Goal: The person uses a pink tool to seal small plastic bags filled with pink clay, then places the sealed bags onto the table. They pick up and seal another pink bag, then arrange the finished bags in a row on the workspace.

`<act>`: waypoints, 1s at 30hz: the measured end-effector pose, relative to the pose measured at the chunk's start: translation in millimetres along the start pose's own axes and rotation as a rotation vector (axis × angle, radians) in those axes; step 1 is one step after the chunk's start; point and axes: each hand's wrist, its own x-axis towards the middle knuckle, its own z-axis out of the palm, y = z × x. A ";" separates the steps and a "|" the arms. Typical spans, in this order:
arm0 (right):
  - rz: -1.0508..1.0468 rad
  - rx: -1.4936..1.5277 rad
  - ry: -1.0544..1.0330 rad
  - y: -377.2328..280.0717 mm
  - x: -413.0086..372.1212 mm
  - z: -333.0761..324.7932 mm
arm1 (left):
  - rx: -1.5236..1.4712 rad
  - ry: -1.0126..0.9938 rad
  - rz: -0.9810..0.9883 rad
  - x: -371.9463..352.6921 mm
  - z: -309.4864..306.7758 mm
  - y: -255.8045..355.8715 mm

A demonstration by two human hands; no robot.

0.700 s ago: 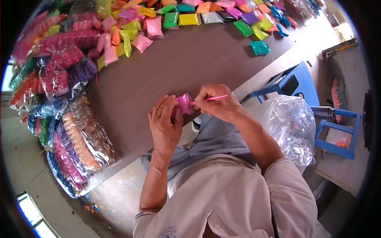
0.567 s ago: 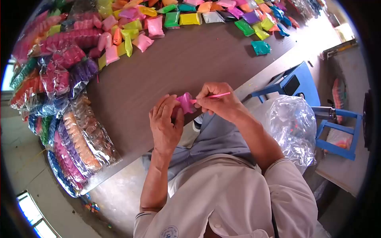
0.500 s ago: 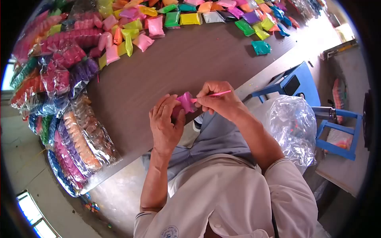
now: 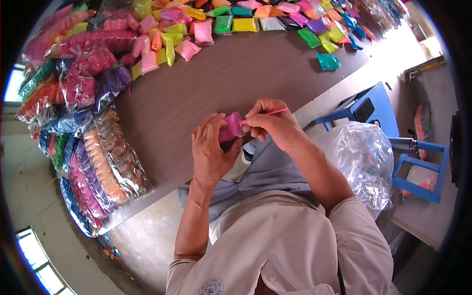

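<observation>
Over the table's near edge, my left hand (image 4: pixel 212 145) grips a small, shiny magenta packet (image 4: pixel 229 129) between its fingers and thumb. My right hand (image 4: pixel 270 123) pinches a thin pink stick (image 4: pixel 278 111). One end of the stick points up and away past the knuckles, while its other end sits right at the packet's right edge. Both hands are close together, with the packet between them. Part of the packet is hidden behind the left fingers.
Many small coloured packets (image 4: pixel 245 24) lie along the table's (image 4: pixel 177 98) far side, a teal packet (image 4: pixel 328 62) nearer. Clear bags of packets (image 4: pixel 101 167) are piled at left. To the right are a clear plastic bag (image 4: pixel 364 162) and a blue frame (image 4: pixel 418 179).
The packet has turned a little in my left hand, showing a flatter face. My left thumb has shifted right and lower. The whole view has shifted slightly.
</observation>
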 end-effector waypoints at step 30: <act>-0.017 -0.090 -0.074 -7.1 -5.8 -6.2 | -0.064 0.136 0.023 -5.8 6.3 -6.9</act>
